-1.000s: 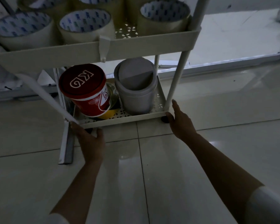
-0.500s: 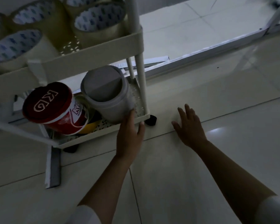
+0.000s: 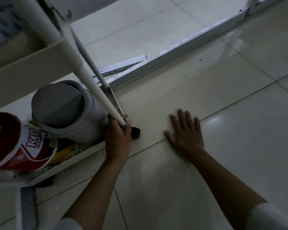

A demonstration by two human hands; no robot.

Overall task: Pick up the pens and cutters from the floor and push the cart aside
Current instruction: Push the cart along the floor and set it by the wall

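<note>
A cream wheeled cart (image 3: 40, 67) fills the left of the view, its lower tray (image 3: 83, 153) near the floor. My left hand (image 3: 118, 136) is wrapped around the foot of the cart's front right post (image 3: 96, 90), at the tray's corner, just beside a black caster (image 3: 135, 132). My right hand (image 3: 185, 131) lies flat on the tiled floor to the right of the cart, fingers spread, holding nothing. No pens or cutters show on the floor in this view.
The lower tray carries a grey lidded bin (image 3: 65, 112) and a red-lidded bucket (image 3: 18, 141). Tape rolls (image 3: 2, 29) sit on the upper shelf. A white metal floor rail (image 3: 181, 50) runs diagonally behind. A flat grey strip (image 3: 27, 208) lies at bottom left.
The cart has shifted left across the view. My left hand went from the tray's front edge to its right corner post and closed on it. My right hand left the cart and flattened on the floor.
</note>
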